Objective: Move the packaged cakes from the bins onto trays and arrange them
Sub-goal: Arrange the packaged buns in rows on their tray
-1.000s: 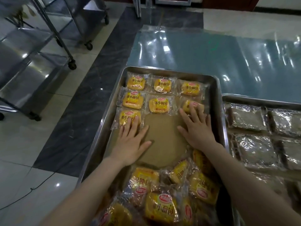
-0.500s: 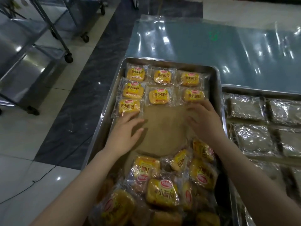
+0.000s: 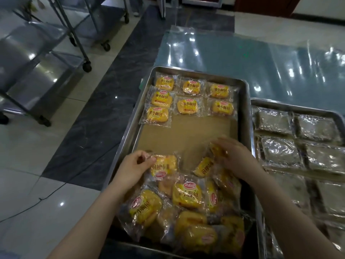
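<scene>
Cakes [image 3: 184, 212] pile low in the tray [image 3: 248, 116]. Left hand [image 3: 133, 168] pinches one cake [image 3: 164, 168]; right hand [image 3: 237, 158] curls around another [image 3: 217, 151]. Seven neat cakes [image 3: 187, 107] lie above.

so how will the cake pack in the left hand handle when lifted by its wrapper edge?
Probably light: the left hand pinches just the film edge of the pack. The clear wrapper looks crinkly and loose, so it may dangle and swing. The glossy film could slip, and the cake inside looks soft, so likely squashable.
</scene>
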Available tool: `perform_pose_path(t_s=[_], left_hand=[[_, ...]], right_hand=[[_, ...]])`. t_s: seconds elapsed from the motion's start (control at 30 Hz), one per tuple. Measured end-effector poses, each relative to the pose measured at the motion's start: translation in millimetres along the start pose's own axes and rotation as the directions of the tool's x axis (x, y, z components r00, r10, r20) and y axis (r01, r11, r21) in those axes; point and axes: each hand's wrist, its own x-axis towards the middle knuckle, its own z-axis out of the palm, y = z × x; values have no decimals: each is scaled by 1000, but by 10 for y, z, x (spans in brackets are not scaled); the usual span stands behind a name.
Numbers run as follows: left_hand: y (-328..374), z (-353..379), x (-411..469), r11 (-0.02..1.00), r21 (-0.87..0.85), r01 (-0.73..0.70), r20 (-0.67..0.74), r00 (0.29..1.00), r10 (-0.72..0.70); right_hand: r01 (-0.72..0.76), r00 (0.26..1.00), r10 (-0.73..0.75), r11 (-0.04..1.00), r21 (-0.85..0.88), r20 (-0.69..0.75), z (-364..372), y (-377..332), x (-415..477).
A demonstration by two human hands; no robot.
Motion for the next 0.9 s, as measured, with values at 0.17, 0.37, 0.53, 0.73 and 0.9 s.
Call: perform_pose_path(t_s=[0.17, 0.37, 0.53, 0.73, 0.9], left_hand=[[-147, -134, -2, 981, -166, 98, -115, 986, -118], [-276, 79, -104, 991, 129, 45, -187, 982, -20], [-269, 80, -109, 985, 168, 43, -182, 983, -12], [-235, 47, -80, 989, 142, 41, -168, 986, -17], [-161, 24, -126, 1000, 23, -6, -235, 972, 12]], right_hand=[[-23, 972, 36, 998, 57, -232, 32, 35, 65], [-204, 976, 205, 979, 9, -69, 253, 171, 143], [-86, 991, 86, 996, 6, -107, 268, 104, 325], [85, 979, -54, 984, -156, 197, 345, -110, 687], [115, 978, -78, 976, -185, 195, 398, -233, 917]])
